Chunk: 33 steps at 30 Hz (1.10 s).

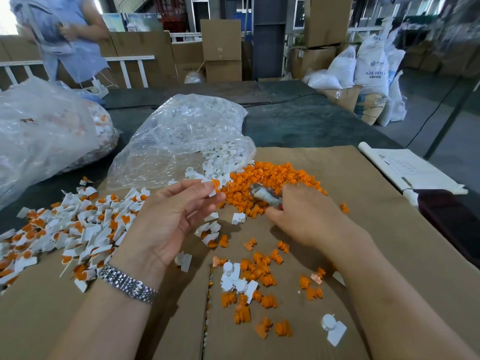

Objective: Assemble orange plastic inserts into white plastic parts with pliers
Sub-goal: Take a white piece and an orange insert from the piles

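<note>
My left hand (171, 216) pinches a white plastic part with an orange insert (214, 185) between thumb and fingertips, held above the cardboard. My right hand (304, 216) is closed around the pliers (265, 196), whose wrapped jaws point left toward the held part. Behind both hands lies a heap of loose orange inserts (272, 178). A pile of joined white-and-orange parts (70, 229) spreads to the left. White parts spill from a clear plastic bag (187, 136) at the back.
A cardboard sheet (376, 229) covers the table, with scattered orange inserts (259, 274) and white parts (333, 329) near me. A second clear bag (44, 136) lies far left. Papers (407, 167) rest at the right edge. A person (67, 35) stands behind the table.
</note>
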### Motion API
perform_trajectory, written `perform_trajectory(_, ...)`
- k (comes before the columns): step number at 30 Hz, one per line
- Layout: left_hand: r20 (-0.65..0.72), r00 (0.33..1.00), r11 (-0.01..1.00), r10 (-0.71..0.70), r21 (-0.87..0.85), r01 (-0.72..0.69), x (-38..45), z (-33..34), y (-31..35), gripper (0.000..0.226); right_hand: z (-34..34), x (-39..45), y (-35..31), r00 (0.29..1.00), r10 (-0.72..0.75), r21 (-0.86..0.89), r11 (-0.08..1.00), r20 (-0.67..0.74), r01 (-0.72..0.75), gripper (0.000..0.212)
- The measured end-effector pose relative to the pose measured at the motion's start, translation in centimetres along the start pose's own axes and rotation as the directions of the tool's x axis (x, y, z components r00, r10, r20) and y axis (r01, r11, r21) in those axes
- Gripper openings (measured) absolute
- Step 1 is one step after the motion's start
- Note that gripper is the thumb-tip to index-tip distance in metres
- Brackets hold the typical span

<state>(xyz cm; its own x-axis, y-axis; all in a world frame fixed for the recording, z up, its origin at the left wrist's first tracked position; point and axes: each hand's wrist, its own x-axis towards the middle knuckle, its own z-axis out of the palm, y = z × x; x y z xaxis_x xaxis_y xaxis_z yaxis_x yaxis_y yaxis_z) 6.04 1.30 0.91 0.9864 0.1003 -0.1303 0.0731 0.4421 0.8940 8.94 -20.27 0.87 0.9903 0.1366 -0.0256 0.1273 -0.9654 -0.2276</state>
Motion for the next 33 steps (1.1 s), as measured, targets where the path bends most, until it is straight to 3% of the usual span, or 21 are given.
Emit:
perform_trajectory(4, -0.02, 0.999, 0.999, 0.032, -0.007, -0.032, 0.2, -0.1, 0.1, 0.031, -1.3, -0.3, -0.5, 0.997, -0.069, 0.412, 0.908, -0.025, 0.074, 0.025)
perform_trajectory(6, -0.005, 0.999, 0.999, 0.047, 0.005, -0.047, 0.3, -0.3, 0.1, 0.027, -2.4, -0.8, -0.7, 0.988, -0.115, 0.595, 0.804, 0.106, 0.03, 0.026)
perform_trajectory(8, 0.019, 0.998, 0.998, 0.064, 0.009, -0.064, 0.2, -0.4, 0.1, 0.023, -2.9, -1.6, -1.0, 0.933, -0.203, 0.691, 0.72, 0.297, -0.063, 0.029)
perform_trajectory(13, 0.049, 0.996, 0.996, 0.078, 0.036, -0.08, 0.0, -0.1, 0.3, 0.018, -2.9, -2.8, -2.0, 0.91, -0.299, 0.572, 0.816, 0.287, 0.088, 0.044)
perform_trajectory(16, 0.061, 0.995, 0.995, 0.082, 0.044, -0.085, -0.2, 0.1, 0.3, 0.014, -3.3, -3.1, -2.0, 0.917, -0.291, 0.588, 0.805, 0.273, 0.08, 0.043)
perform_trajectory(23, 0.042, 0.992, 0.989, 0.117, 0.088, -0.121, -0.4, 0.3, 0.3, 0.028, -3.5, -3.4, -2.5, 0.917, -0.286, 0.538, 0.837, 0.278, 0.098, 0.04)
perform_trajectory(33, 0.012, 0.992, 0.984, 0.122, 0.131, -0.122, -0.4, 0.2, 0.1, 0.031, -3.4, -3.9, -2.9, 0.928, -0.283, 0.387, 0.905, 0.244, 0.174, 0.038)
